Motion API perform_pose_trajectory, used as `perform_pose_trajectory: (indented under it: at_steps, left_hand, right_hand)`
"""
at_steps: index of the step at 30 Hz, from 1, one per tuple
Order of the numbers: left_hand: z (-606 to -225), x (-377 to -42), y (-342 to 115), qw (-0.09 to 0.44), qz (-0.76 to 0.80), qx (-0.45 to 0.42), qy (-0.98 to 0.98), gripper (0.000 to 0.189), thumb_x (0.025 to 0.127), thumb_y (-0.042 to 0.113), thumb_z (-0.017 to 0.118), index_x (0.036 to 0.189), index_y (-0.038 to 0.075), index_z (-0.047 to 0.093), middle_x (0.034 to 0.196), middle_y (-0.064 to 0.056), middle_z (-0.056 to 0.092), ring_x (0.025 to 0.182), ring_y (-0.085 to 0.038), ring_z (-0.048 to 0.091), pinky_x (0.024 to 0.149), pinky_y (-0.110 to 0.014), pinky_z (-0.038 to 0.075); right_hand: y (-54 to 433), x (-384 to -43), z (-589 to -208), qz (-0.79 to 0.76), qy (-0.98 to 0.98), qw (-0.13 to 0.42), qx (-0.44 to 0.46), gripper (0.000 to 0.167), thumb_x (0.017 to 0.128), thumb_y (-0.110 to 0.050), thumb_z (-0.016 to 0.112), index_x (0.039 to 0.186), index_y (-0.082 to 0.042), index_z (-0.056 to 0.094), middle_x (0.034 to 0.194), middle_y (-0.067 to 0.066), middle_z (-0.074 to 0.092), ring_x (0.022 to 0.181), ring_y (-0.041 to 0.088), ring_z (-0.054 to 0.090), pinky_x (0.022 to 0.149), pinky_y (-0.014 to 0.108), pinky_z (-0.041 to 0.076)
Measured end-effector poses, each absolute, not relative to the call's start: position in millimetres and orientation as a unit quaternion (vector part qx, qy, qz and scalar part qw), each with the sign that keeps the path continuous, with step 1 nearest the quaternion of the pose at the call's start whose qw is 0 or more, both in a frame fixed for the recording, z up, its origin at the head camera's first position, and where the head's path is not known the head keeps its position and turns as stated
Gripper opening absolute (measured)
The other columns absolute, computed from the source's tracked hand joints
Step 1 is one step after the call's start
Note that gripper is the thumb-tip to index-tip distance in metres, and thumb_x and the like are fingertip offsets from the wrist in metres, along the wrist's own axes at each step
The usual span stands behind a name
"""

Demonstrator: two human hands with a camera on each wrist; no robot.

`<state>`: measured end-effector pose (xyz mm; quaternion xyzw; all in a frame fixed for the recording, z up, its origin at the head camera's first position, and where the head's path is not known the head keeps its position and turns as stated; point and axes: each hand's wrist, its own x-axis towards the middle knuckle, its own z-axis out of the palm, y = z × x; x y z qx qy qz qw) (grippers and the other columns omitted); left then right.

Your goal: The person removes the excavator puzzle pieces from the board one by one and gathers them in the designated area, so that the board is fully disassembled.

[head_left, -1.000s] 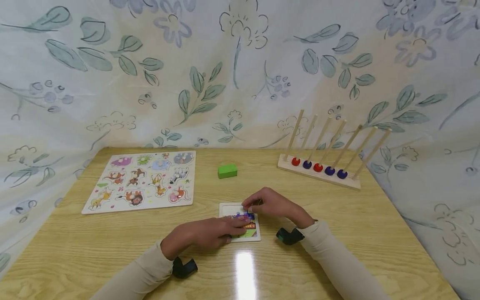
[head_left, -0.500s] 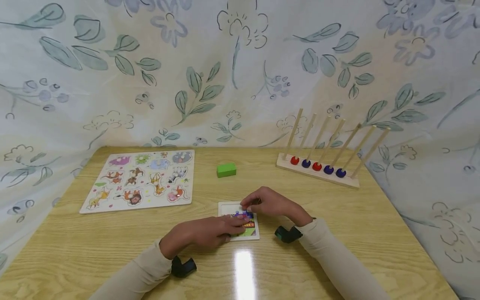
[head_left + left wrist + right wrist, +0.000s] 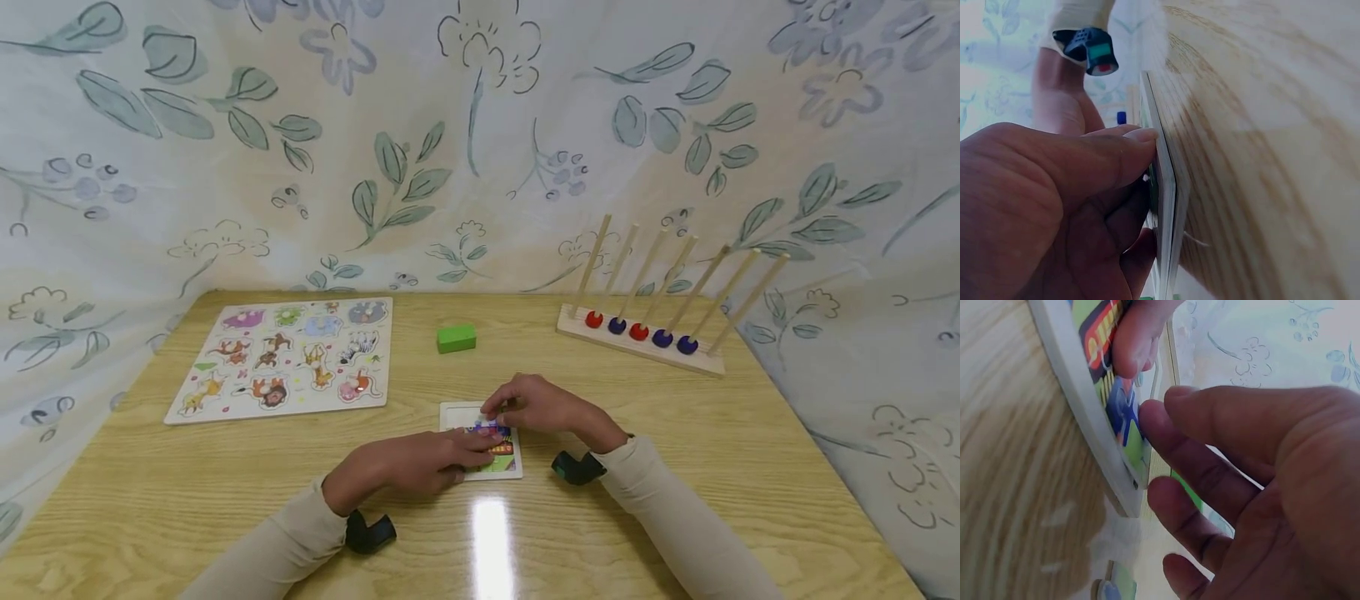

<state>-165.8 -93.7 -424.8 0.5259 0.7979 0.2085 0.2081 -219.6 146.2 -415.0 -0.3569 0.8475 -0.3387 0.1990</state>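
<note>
A small jigsaw puzzle (image 3: 501, 463) with a pale frame and a colourful printed picture lies on the table. My left hand (image 3: 416, 461) rests on it from the left, fingers stretched across the picture; in the left wrist view the thumb (image 3: 1138, 140) touches the frame's edge. At the puzzle's far right corner is my right hand (image 3: 536, 404). In the right wrist view one fingertip (image 3: 1154, 415) touches a blue and green puzzle piece (image 3: 1130, 422), with the thumb (image 3: 1210, 409) just beside that finger and nothing visibly pinched. The left fingers hide part of the picture.
A loose puzzle piece (image 3: 1119, 584) lies beyond the puzzle in the right wrist view. Behind it is a green block (image 3: 456, 338). An animal peg board (image 3: 281, 400) lies left; a wooden rod stand (image 3: 637, 350) with red and blue beads stands at the back right.
The view shifts slightly. Both hands stay in nearly the same place on the puzzle.
</note>
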Motion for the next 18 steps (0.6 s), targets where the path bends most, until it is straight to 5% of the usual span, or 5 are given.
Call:
perform_pose_trajectory:
  at_steps: [18]
  left_hand:
    - [-425.1, -166.5, -93.5, 0.219, 0.219, 0.518, 0.797, 0.047, 0.099, -0.001, 0.047, 0.146, 0.003, 0.042, 0.158, -0.01, 0.025, 0.145, -0.024, 0.02, 0.114, -0.035, 0.024]
  right_hand:
    - [142.9, -221.9, -414.7, -0.347, 0.841, 0.195, -0.367, 0.019, 0.093, 0.001, 0.061, 0.106, -0.006, 0.073, 0.103, -0.002, 0.069, 0.093, 0.01, 0.06, 0.082, 0.028, 0.049]
